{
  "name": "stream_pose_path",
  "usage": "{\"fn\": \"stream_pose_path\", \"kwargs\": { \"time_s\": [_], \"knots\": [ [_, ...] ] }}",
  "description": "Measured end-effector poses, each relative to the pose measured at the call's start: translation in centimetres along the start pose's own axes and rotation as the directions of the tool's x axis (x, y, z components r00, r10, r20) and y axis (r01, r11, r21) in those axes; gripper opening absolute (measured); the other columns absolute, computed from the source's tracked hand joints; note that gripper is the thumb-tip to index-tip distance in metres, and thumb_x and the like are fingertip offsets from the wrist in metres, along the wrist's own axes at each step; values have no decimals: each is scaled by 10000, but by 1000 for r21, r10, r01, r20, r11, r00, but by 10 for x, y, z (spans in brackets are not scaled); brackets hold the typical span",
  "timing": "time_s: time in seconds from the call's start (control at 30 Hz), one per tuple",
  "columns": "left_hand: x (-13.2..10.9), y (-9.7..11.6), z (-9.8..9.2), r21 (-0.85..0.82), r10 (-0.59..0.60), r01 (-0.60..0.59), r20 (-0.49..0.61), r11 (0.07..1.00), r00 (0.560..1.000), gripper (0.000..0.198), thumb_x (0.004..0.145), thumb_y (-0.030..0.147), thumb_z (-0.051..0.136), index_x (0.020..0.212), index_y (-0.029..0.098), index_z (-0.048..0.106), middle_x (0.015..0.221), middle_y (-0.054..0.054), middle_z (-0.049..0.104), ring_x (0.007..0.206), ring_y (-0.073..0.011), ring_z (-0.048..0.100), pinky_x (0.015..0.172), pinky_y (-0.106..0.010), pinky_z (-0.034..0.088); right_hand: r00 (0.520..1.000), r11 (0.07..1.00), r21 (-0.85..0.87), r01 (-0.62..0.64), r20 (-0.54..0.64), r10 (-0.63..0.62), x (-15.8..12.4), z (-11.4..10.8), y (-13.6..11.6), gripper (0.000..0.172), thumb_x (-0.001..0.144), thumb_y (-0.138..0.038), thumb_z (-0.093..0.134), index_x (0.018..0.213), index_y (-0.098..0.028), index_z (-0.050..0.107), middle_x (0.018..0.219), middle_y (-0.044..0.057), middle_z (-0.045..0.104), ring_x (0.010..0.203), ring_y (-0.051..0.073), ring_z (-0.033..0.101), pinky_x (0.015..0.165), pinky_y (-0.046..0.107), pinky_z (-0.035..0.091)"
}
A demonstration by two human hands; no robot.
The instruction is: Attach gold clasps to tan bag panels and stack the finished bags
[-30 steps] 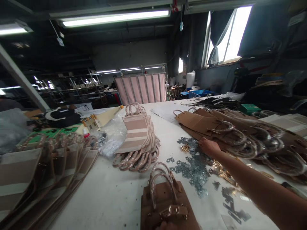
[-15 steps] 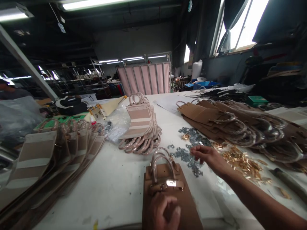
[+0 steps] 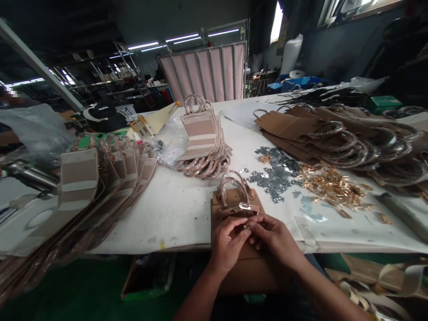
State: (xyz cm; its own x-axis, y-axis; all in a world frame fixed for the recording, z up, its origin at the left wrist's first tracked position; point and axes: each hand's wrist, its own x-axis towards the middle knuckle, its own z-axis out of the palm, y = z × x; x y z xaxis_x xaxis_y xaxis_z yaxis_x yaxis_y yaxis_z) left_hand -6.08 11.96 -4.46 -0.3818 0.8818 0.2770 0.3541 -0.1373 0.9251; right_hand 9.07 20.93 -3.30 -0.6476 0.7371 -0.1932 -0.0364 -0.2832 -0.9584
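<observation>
A brown handbag panel [image 3: 219, 203] with two plastic-wrapped handles [image 3: 234, 183] lies in front of me, its lower part over the table edge. A strap across it carries a shiny metal clasp plate [image 3: 244, 206]. Just below this clasp my left hand [image 3: 225, 247] and my right hand [image 3: 279, 238] meet over the bag. Their fingertips pinch a small shiny metal fitting [image 3: 246, 226] between them; its exact shape is too small to tell. Right of the bag are scattered flat grey metal plates [image 3: 272, 178] and a heap of gold-coloured metal fittings [image 3: 334, 185].
Brown bag panels [image 3: 301, 129] lie stacked at the right. Striped bag pieces [image 3: 200, 129] form a fanned pile in the middle, and more striped panels [image 3: 78, 178] overhang the table's left side. A dark cylinder [image 3: 403, 216] rests at the right edge.
My right hand has come from the grey plates to meet my left hand over the bag. A small metal fitting now shows between the fingertips. The view has tipped downward.
</observation>
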Motion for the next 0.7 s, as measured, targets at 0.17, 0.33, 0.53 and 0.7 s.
{"fn": "stream_pose_path", "kwargs": {
  "time_s": [0.17, 0.33, 0.53, 0.7],
  "knots": [
    [2, 0, -2, 27, 11, -12, 53, 1000, 999, 214, 998, 302, 642, 1159, 222, 758, 1123, -61, 768, 1033, -194, 719, 928, -308, 573, 983, 949, -290, 126, -90, -158, -1, -7, 7, 467, 851, -662, 755, 952, -207, 748, 757, 34, 701, 690, 212, 635, 645, 308, 517],
    [2, -4, -1, 86, 5, -9, 44, 996, 999, 266, 1033, 308, 583, 1241, 240, 734, 1211, -65, 747, 1124, -201, 702, 1016, -327, 558, 949, 880, -418, 225, -111, -295, -2, -2, 6, 356, 901, -596, 710, 867, -244, 749, 809, 39, 734, 782, 249, 681, 770, 333, 545],
    [4, -3, -1, 88, -18, 19, -6, 996, 1000, 257, 1014, 316, 603, 1204, 230, 752, 1187, -67, 761, 1102, -208, 714, 974, -328, 581, 944, 870, -436, 228, -120, -307, -1, 1, 10, 310, 893, -544, 732, 818, -243, 740, 858, 40, 756, 842, 261, 695, 799, 326, 539],
    [7, -1, -6, -4, -102, 102, 5, 995, 995, 184, 929, 303, 719, 1074, 210, 785, 1081, -52, 788, 982, -196, 737, 886, -295, 593, 954, 869, -446, 215, -94, -284, 0, -1, 9, 235, 898, -475, 730, 861, -244, 744, 883, 26, 756, 850, 249, 690, 808, 317, 535]
  ]
}}
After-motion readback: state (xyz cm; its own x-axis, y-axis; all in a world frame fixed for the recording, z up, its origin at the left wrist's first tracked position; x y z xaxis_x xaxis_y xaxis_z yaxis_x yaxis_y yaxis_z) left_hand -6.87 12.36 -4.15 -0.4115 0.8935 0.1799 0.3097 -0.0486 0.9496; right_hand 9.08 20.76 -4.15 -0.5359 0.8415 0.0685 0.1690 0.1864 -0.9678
